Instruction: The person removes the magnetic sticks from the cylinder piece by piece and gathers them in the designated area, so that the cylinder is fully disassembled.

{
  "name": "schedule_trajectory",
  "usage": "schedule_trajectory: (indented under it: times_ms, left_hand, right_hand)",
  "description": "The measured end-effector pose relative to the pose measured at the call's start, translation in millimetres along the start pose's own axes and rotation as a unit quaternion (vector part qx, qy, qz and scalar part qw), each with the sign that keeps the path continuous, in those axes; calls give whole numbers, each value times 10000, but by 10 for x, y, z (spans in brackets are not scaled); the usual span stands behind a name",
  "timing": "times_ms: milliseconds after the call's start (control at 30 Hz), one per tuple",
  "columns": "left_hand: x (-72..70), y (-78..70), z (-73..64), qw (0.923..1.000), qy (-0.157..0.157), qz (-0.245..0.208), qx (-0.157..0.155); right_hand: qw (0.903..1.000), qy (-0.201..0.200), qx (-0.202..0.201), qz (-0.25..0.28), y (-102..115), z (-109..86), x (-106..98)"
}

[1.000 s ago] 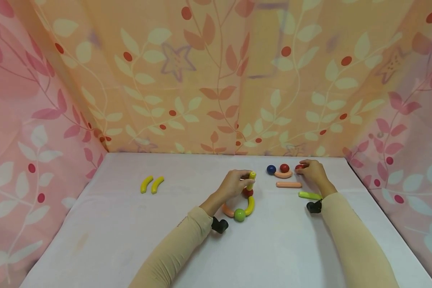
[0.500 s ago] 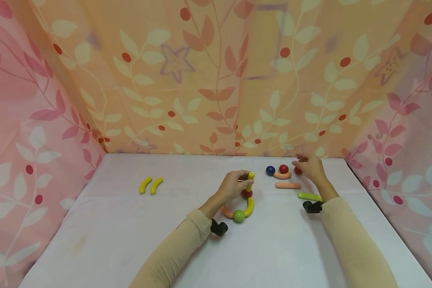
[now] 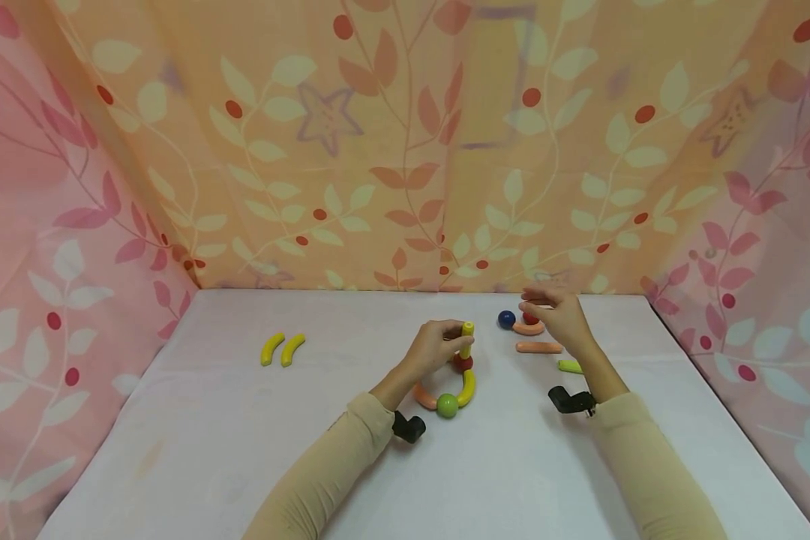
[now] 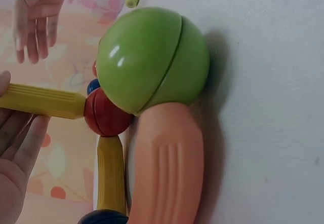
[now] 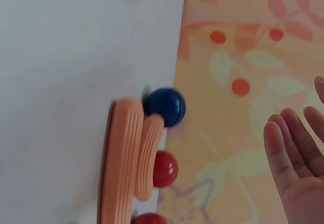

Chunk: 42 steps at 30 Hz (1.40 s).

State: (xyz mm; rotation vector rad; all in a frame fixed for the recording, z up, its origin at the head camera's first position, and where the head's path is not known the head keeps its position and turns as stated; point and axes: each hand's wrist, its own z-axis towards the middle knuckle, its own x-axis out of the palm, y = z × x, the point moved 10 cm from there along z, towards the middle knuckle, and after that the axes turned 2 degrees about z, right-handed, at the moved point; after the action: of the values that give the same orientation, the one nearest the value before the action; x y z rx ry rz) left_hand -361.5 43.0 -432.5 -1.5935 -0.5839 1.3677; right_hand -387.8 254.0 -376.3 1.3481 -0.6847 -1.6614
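Left hand (image 3: 433,348) pinches yellow rod (image 4: 55,102); ridged, straight.

A broad lane of bench (image 3: 358,322) lies between two yellow bars (image 3: 271,349) and the left hand (image 3: 432,348). At center, an upright yellow rod (image 3: 468,331) stands in the way; a narrower gap separates it from the blue ball (image 3: 506,319) and orange bars (image 3: 538,348) crowding the bench near the right hand (image 3: 559,319).

In left hand (image 3: 433,347): yellow ribbed rod (image 4: 50,101). Just below that hand: red ball (image 4: 107,113). Left of right hand (image 3: 562,319): dark blue ball (image 3: 507,320). Beyond both hands: orange backdrop (image 3: 405,157) with cream leaves (image 3: 293,70), red dots (image 3: 531,97).
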Motion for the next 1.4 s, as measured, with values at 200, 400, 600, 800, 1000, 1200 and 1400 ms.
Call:
schedule_trajectory:
  times_ms: [200, 400, 600, 800, 1000, 1200, 1400]
  left_hand:
    - [4, 6, 6, 9999, 131, -93, -27]
    - [-16, 44, 18, 9992, 373, -40, 140]
    - [-45, 100, 57, 9966, 609, 551, 50]
    - [6, 207, 97, 9881, 960, 1189, -192]
    - [108, 272, 120, 9785, 1232, 1624, -325]
    - [170, 219, 139, 9694, 1307, 2072, -131]
    - [239, 218, 130, 9689, 1455, 1997, -139]
  right_hand:
    - [9980, 444, 135, 437, 136, -115, 267]
    - [9929, 940, 255, 689, 192, -193, 550]
    - [9906, 1110, -17, 804, 198, -226, 740]
    - [9901, 1073, -109, 897, 195, -242, 880]
    - [9906, 1027, 20, 903, 163, -268, 969]
    - [9907, 1013, 45, 910, 145, -284, 1005]
    - [9892, 1000, 81, 1072, 136, -316, 1027]
